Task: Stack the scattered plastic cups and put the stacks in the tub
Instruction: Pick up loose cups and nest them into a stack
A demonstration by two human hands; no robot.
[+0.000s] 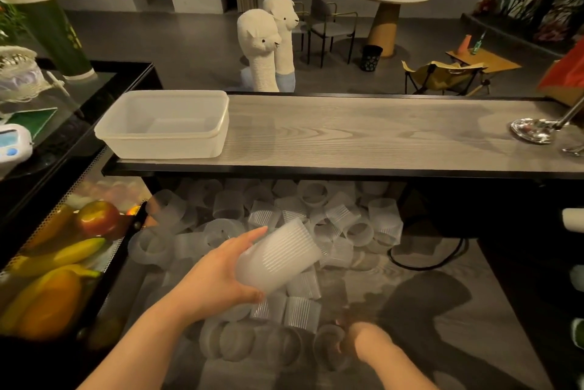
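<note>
Many translucent ribbed plastic cups [284, 219] lie scattered on the lower grey counter, under and in front of the raised shelf. My left hand [218, 272] grips a stack of cups [278, 258], tilted with its open end up and to the right, above the pile. My right hand [354, 339] reaches down low among the nearest cups and is blurred; its fingers close on a single cup [328, 342] lying on its side. The white plastic tub [164, 133] stands at the left end of the raised wooden shelf [363, 140]; I see nothing in it.
A black mesh tray [107, 260] of bananas, an apple and peppers sits at the left. A shiny metal stand base [534, 129] rests at the shelf's right end. A black cable [426, 260] loops at the right of the lower counter. Two plush alpacas [268, 45] stand behind the shelf.
</note>
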